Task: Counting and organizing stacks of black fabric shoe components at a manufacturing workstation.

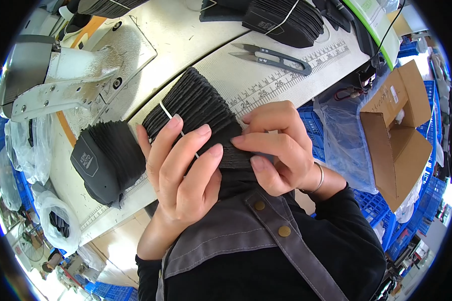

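Observation:
A thick bundle of black fabric pieces (198, 103) lies at the table's near edge, right in front of me, with a white band around it. My left hand (183, 170) rests over the bundle's left side, its fingers spread and curved across the band. At the bundle's right end, my right hand (278, 148) pinches the layers' edge between thumb and fingers. Left of my left hand stands a second stack of black fabric pieces (108, 160) with a pale print on its top piece. Thread snips (271, 56) lie beyond my right hand on the ruler markings.
A sewing machine (60, 75) occupies the table's left side. Another banded black stack (285, 22) sits at the far edge. To the right are an opened cardboard box (394, 135) and blue crates (369, 205). White plastic bags (58, 220) hang or stand at the left.

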Action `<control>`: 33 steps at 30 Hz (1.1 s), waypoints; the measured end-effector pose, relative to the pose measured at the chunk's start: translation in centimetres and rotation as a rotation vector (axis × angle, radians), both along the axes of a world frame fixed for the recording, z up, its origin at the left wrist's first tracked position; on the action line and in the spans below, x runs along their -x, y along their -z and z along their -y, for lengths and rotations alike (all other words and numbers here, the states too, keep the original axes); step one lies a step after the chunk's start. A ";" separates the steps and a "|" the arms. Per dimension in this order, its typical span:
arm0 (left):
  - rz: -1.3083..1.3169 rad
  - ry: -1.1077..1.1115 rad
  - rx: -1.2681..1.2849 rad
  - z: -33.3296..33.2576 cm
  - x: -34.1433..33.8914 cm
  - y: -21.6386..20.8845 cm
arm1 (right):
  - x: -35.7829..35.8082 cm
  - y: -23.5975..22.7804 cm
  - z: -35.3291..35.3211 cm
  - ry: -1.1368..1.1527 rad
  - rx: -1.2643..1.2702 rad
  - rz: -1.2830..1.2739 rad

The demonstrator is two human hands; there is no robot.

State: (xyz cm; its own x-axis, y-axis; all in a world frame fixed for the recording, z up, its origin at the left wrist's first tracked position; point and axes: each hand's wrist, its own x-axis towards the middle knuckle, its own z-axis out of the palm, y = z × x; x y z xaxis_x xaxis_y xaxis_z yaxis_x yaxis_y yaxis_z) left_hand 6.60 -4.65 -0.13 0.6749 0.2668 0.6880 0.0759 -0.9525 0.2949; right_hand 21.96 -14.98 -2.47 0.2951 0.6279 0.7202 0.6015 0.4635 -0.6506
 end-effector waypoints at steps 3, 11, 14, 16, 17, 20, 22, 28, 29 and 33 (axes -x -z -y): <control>-0.020 -0.022 -0.011 0.2 -0.1 -0.2 | 0.2 0.1 0.1 0.051 -0.032 0.068; -0.044 -0.045 -0.041 0.2 -0.1 -0.2 | 0.0 0.8 0.0 0.069 -0.069 0.186; -0.062 -0.056 -0.051 0.2 -0.1 -0.3 | 0.0 0.8 0.0 0.067 -0.069 0.186; -0.058 -0.052 -0.056 0.1 0.0 -0.2 | 0.0 0.8 -0.1 0.070 -0.073 0.183; -0.057 -0.051 -0.056 0.1 0.0 -0.2 | 0.1 0.8 -0.1 0.071 -0.077 0.178; -0.059 -0.056 -0.059 0.2 0.0 -0.3 | 0.0 0.7 -0.1 0.067 -0.072 0.185; -0.051 -0.041 -0.034 0.2 -0.1 -0.3 | 0.2 0.5 -0.2 0.080 -0.075 0.145; -0.052 -0.016 -0.027 0.1 0.1 -0.3 | 0.3 0.5 -0.1 0.103 -0.081 0.116; -0.052 -0.016 -0.028 0.1 0.1 -0.2 | 0.3 0.5 0.0 0.121 -0.091 0.135; -0.047 -0.008 -0.028 0.1 0.1 -0.2 | 0.2 0.4 0.0 0.138 -0.096 0.167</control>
State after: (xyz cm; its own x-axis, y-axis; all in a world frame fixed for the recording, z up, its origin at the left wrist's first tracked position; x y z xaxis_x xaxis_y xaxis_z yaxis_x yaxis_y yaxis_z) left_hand 6.48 -4.72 0.03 0.7046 0.2535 0.6628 0.0963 -0.9595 0.2646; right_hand 21.71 -14.94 -2.86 0.2447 0.5160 0.8209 0.7591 0.4248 -0.4933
